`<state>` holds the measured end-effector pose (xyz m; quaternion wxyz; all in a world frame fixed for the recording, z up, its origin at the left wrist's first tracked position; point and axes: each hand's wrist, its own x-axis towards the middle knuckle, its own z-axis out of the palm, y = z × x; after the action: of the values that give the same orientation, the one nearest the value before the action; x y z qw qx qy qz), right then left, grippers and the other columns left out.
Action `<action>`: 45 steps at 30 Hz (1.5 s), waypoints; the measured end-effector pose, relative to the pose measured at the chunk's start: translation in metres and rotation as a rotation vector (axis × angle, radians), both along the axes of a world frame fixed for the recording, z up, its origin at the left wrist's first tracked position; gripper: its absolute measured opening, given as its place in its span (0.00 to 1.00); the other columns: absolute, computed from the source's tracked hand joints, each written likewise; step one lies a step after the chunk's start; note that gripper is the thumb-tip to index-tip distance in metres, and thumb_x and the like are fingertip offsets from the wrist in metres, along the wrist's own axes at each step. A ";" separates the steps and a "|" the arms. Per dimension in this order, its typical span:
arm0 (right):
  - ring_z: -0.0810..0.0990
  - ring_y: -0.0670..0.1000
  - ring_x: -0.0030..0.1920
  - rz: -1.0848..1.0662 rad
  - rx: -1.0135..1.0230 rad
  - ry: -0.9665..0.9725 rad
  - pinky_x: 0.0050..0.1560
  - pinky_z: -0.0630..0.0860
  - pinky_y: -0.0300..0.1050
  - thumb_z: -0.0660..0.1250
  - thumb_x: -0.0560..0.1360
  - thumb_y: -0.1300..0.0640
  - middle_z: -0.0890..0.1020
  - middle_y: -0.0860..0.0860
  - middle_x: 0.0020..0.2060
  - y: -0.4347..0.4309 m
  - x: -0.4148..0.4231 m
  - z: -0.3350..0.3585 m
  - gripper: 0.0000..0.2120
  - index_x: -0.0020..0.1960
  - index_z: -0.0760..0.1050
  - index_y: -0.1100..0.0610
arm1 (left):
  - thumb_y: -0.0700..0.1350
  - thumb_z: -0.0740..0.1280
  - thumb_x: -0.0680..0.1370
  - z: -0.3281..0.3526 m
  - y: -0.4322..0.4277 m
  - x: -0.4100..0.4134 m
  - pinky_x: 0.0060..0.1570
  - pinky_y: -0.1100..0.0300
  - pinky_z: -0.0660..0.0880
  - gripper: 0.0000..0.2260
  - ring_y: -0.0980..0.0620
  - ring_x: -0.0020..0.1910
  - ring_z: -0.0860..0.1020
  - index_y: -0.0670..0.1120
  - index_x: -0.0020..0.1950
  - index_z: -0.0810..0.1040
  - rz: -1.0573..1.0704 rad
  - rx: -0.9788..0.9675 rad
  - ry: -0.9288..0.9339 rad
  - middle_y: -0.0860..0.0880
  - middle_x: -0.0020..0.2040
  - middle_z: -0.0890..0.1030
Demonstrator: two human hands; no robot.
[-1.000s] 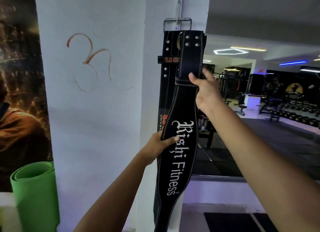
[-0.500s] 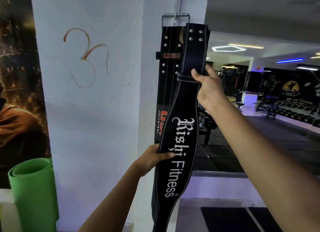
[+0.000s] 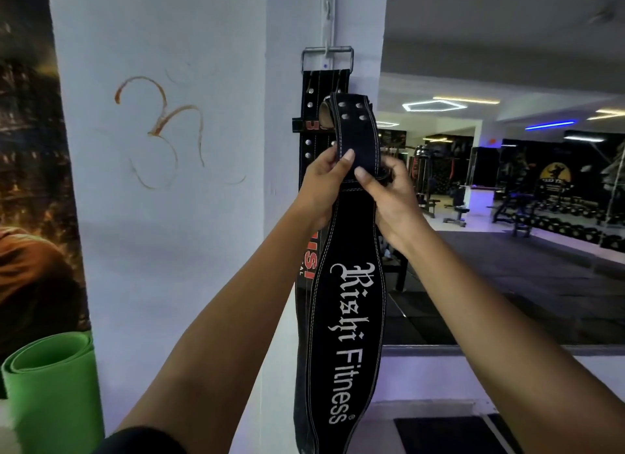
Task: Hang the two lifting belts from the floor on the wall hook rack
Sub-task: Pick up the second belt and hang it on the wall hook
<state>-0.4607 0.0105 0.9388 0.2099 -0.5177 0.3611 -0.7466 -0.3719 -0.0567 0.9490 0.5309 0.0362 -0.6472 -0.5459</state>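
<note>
A black lifting belt with white "Rishi Fitness" lettering (image 3: pixel 348 318) hangs down in front of me. My left hand (image 3: pixel 324 183) and my right hand (image 3: pixel 389 196) both grip its narrow upper strap, side by side; the strap's studded, folded top end sits below the hook. Behind it a second black belt with red lettering (image 3: pixel 313 115) hangs on the pillar by its metal buckle (image 3: pixel 327 52) from a wall hook (image 3: pixel 327 10). That belt's lower part is hidden behind the front belt.
A white pillar (image 3: pixel 162 216) with an orange painted mark stands at the left. A rolled green mat (image 3: pixel 50 382) leans at the bottom left by a poster. To the right is a wall mirror (image 3: pixel 507 216) reflecting the gym with benches and dumbbell racks.
My left hand has moved up from the belt's wide middle to the narrow strap beside my right hand. The belt's top end has dropped from hook height to lower down.
</note>
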 end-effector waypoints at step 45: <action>0.78 0.46 0.33 -0.024 0.212 -0.024 0.33 0.78 0.39 0.64 0.76 0.59 0.79 0.50 0.36 0.004 -0.012 -0.027 0.05 0.41 0.75 0.55 | 0.38 0.60 0.80 -0.009 -0.017 0.010 0.49 0.59 0.80 0.09 0.53 0.44 0.82 0.43 0.57 0.75 -0.046 -0.009 0.054 0.46 0.48 0.81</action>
<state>-0.4724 0.0143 0.9116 0.2590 -0.4793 0.4416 -0.7129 -0.3620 -0.0734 0.9399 0.5358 0.0039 -0.6357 -0.5557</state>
